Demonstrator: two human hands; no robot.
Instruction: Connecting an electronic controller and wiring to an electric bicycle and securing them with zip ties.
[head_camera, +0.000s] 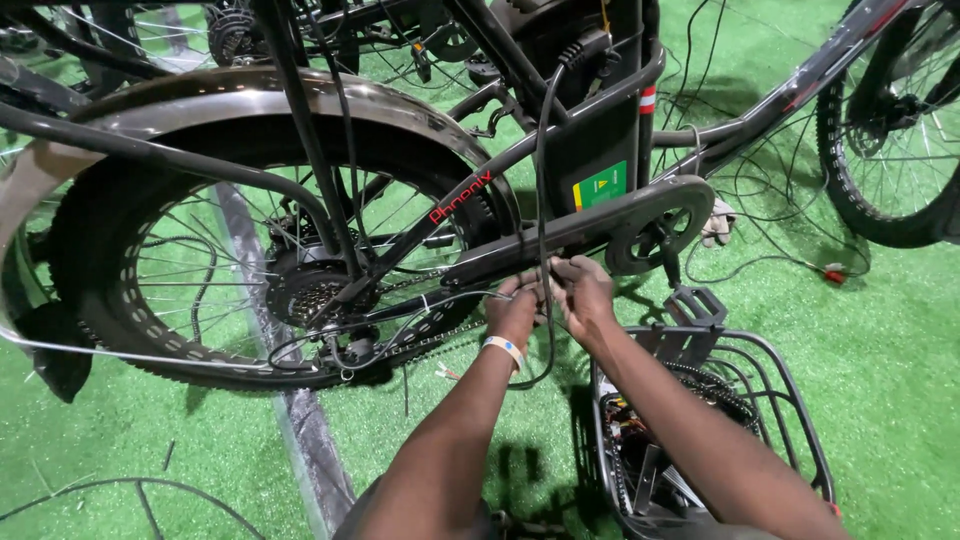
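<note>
Cable (541, 240) pinched by fingers of left hand (512, 312) and right hand (584, 292) beside chain guard (560, 232); hung loose, not yet fastened.

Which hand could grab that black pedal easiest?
Probably the right hand: it sits closer to the pedal. The left hand is farther away, pinching the black cable.

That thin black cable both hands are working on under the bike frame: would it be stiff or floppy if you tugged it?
Probably floppy: the black cable hangs down from the frame and loops loosely below the left hand and right hand. It looks thin, so likely light. Its far ends seem tied into the bike, so a tug would likely meet resistance.
</note>
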